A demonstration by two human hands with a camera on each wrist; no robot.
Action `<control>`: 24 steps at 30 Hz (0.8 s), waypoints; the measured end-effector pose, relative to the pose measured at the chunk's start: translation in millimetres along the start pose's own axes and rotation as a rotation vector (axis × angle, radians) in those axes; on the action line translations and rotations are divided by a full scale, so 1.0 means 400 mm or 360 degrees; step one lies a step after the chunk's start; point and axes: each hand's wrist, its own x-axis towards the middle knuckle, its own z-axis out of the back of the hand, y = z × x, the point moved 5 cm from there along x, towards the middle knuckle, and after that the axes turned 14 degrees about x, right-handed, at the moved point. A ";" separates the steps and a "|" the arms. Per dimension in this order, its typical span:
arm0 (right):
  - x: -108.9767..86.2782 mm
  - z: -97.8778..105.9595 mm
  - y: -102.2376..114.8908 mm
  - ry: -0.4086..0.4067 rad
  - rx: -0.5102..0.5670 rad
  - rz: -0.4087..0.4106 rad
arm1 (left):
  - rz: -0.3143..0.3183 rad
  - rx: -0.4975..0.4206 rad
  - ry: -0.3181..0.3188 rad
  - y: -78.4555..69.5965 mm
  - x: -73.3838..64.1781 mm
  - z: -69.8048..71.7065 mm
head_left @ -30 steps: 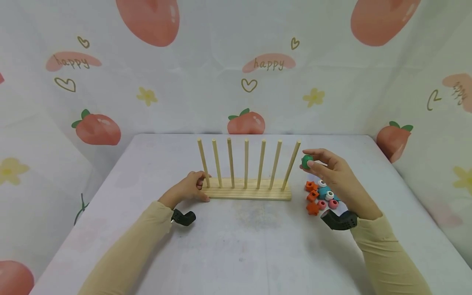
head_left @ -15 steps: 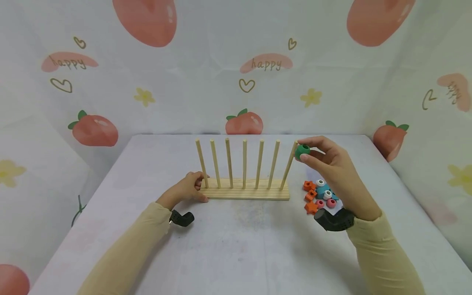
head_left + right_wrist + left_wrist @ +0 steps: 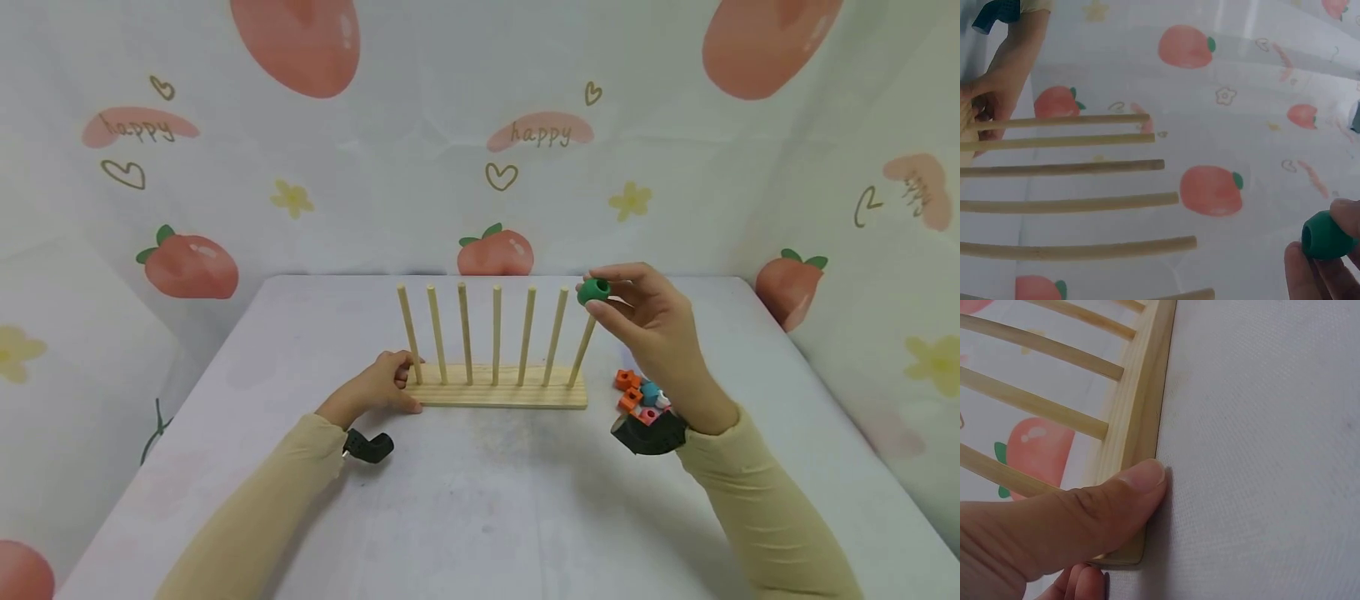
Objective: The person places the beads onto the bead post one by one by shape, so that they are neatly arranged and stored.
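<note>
Resting on the counter [image 3: 480, 508], the wooden rack [image 3: 498, 397] has its left end gripped by your left hand [image 3: 379, 387], while your right hand [image 3: 660, 329], by the rightmost peg [image 3: 582, 352] and higher than the coloured beads [image 3: 648, 394], pinches the green bead [image 3: 593, 292] near that peg's tip.

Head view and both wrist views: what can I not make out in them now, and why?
- Head: the rightmost peg has its tip hidden behind the green bead and right hand.
- Head: the right hand and black wrist device hide part of the loose beads, preventing a count.
- Right wrist: the rightmost peg is left out by the bottom edge.
- Left wrist: the peg rack has its peg tips cut off by the left and top edges.
</note>
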 end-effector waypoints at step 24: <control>0.109 -0.115 -0.045 0.0318 -0.0369 0.0207 | -0.0007 0.0051 -0.0003 -0.003 0.003 -0.002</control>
